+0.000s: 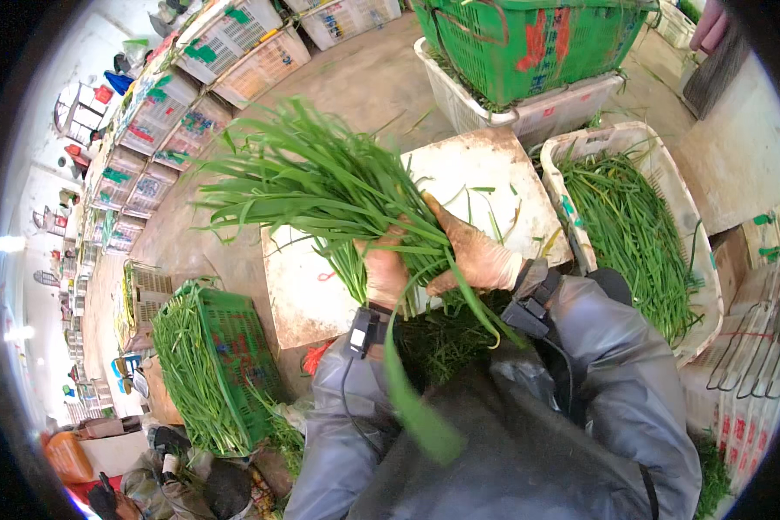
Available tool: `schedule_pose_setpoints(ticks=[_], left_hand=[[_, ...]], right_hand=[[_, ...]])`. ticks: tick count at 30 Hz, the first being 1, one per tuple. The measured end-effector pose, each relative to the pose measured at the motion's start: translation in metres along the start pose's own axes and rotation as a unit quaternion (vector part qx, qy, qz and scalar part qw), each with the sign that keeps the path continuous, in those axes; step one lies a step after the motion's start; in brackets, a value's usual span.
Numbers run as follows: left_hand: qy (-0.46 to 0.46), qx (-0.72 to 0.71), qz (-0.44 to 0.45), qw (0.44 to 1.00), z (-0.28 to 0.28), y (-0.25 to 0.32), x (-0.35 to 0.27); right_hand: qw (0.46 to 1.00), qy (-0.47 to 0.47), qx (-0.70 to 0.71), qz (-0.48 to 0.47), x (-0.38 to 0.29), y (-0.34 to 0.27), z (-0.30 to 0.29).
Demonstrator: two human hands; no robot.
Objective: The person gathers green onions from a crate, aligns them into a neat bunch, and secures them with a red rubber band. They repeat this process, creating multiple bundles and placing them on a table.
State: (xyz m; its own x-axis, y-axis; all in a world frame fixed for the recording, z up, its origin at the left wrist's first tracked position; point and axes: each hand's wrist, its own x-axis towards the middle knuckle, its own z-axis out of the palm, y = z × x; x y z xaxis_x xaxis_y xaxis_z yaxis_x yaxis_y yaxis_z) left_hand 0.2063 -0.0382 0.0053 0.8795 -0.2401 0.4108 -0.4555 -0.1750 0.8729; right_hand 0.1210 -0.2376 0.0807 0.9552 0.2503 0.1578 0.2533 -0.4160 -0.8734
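Note:
A large bundle of long, flat green leaves, apparently Chinese chives (312, 175), is raised over a stained white board (513, 169). My left hand (383, 270) grips its stalk end from the left. My right hand (474, 250), which seems to wear a thin glove, clasps the same end from the right, thumb up. The leaf tips fan out to the far left and are slightly blurred. One broad blade (416, 403) hangs towards my dark apron. Loose leaf scraps and a small red tie (325, 277) lie on the board.
To the right stands a white crate (695, 221) holding more greens. A green crate (474, 65) is stacked on a white one (439, 81) ahead. Another green crate (247, 364) with chives is at left. Crate stacks (162, 110) line the far left; a person (188, 484) works at lower left.

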Motion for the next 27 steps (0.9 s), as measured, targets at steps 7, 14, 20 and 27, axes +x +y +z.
schedule_pose_setpoints(ticks=[7, 14, 20, 27], left_hand=[[-0.094, -0.141, -0.097, 0.981, 0.029, 0.042, -0.002], [-0.095, -0.057, 0.057, 0.992, 0.067, 0.043, 0.002], [-0.165, -0.389, -0.306, 0.853, 0.063, 0.088, 0.009], [-0.12, -0.398, -0.13, 0.9, 0.074, 0.108, 0.024]], right_hand=[[0.99, 0.11, 0.083, 0.006, 0.012, -0.014, -0.02], [0.986, 0.087, 0.14, 0.029, -0.002, 0.026, -0.028], [0.924, 0.112, 0.358, 0.077, 0.006, 0.039, -0.035], [0.941, 0.234, 0.244, -0.008, 0.006, -0.02, -0.052]])
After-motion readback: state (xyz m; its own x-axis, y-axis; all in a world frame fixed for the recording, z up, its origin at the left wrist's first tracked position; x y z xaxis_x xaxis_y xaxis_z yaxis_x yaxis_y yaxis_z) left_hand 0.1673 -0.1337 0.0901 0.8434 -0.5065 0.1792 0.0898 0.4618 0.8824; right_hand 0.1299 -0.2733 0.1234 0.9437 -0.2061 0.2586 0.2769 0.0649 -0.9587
